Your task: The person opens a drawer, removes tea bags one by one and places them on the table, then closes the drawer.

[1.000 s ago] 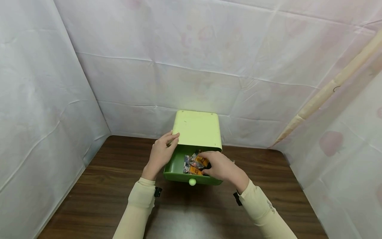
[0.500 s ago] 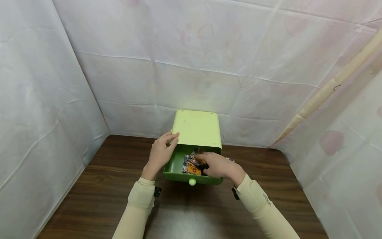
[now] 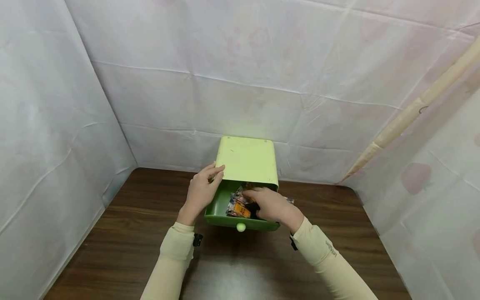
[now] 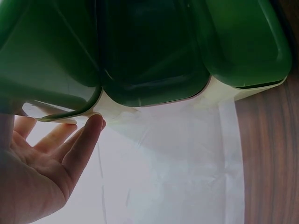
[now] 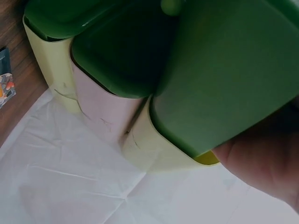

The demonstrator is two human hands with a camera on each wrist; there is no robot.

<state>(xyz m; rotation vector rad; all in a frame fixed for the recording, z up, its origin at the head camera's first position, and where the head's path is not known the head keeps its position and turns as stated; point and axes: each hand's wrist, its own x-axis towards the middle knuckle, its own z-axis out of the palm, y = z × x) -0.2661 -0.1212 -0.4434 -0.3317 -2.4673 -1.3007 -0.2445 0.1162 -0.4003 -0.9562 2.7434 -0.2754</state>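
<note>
A light green drawer cabinet [image 3: 247, 158] stands against the back sheet, its top green drawer [image 3: 217, 208] pulled out towards me. Several small packets [image 3: 240, 209] with dark and orange print lie in that drawer. My left hand [image 3: 200, 189] rests at the cabinet's upper left front edge; in the left wrist view its fingers [image 4: 84, 144] reach straight along the outer side wall. My right hand [image 3: 273, 204] is inside the drawer from the right, fingers bent down over the packets. Its fingertips are partly hidden, so I cannot tell whether it grips one.
A round knob [image 3: 241, 227] sticks out from the drawer front. Two lower drawers sit beneath, the middle drawer [image 4: 154, 51] and the bottom drawer [image 4: 247, 42]. Another packet [image 5: 6, 79] lies on the wooden table [image 3: 123, 250], right of the cabinet. White sheets hang around it.
My right hand has shifted slightly left and deeper over the packets, covering the upper one more. The front packet has slid and turned a little left. My left hand has stayed put.
</note>
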